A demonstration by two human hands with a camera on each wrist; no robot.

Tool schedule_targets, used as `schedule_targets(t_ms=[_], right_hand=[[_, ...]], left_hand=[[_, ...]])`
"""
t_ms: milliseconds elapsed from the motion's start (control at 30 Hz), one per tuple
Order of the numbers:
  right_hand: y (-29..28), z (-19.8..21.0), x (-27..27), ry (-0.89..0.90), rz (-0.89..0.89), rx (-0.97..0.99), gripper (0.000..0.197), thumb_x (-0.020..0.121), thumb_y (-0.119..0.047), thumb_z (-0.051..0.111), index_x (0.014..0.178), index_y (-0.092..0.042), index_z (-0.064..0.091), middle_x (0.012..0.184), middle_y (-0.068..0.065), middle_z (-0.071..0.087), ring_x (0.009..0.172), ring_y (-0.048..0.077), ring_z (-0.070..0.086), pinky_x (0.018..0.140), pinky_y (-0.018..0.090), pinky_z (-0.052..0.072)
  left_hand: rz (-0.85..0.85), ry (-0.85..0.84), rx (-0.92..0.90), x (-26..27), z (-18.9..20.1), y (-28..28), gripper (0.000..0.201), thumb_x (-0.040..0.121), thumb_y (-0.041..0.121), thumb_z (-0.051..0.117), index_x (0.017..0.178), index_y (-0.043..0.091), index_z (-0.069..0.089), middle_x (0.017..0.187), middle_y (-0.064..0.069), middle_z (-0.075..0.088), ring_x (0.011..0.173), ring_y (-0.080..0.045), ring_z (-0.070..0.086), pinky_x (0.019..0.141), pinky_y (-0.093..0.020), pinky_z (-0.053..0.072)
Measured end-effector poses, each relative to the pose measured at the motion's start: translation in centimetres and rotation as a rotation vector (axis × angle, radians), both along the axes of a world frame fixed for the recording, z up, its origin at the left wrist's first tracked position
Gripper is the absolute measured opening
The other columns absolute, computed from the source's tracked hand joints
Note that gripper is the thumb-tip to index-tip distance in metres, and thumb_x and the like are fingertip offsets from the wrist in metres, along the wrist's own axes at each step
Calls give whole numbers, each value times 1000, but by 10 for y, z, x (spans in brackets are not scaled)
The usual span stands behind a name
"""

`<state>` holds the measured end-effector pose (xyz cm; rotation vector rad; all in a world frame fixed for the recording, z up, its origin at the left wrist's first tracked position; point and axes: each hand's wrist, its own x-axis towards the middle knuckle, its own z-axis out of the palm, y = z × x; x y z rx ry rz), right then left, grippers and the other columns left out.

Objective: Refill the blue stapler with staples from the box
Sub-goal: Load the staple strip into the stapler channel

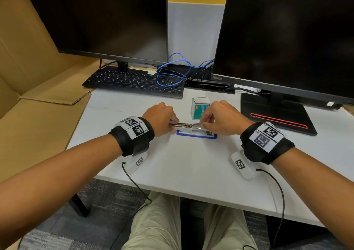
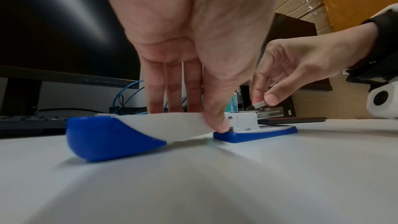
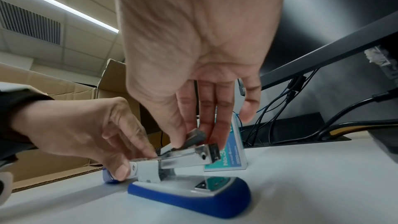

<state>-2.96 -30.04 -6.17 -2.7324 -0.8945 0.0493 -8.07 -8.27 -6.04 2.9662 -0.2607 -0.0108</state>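
My left fingers (image 3: 133, 139) grip the blue stapler (image 3: 189, 192) by its cover at 9 o'clock, right fingers (image 3: 206, 108) pinch the staple strip (image 3: 194, 136) — I'd seat it flat in the magazine (image 3: 183, 157).

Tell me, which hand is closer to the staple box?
Right. The right hand is just in front of the staple box, pinching a staple strip. The left hand grips the stapler lid, farther left.

A white table (image 1: 191, 163), busy at the back.
The opened blue stapler (image 1: 196, 136) lies mid-table, the staple box (image 1: 199, 109) upright just behind; a black keyboard (image 1: 132, 82), tangled cables (image 1: 188, 67) and a monitor base (image 1: 275, 115) sit farther back.
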Motion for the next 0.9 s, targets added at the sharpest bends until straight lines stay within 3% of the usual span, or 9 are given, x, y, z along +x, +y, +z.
schedule_targets(t_ms=[667, 900], right_hand=[[6, 10, -3, 17, -47, -65, 19, 85, -24, 69, 99, -15, 77, 117, 2, 69, 105, 26, 63, 73, 35, 61], [7, 14, -5, 21, -64, -81, 16, 82, -22, 70, 95, -15, 78, 119, 1, 69, 111, 29, 61, 72, 34, 61]], left_hand=[[-20, 35, 21, 0, 5, -3, 25, 84, 24, 70, 109, 27, 76, 97, -8, 72, 99, -27, 57, 79, -39, 55], [-26, 32, 32, 1, 5, -3, 23, 84, 25, 69, 106, 28, 76, 92, -8, 71, 100, -28, 55, 70, -33, 47]])
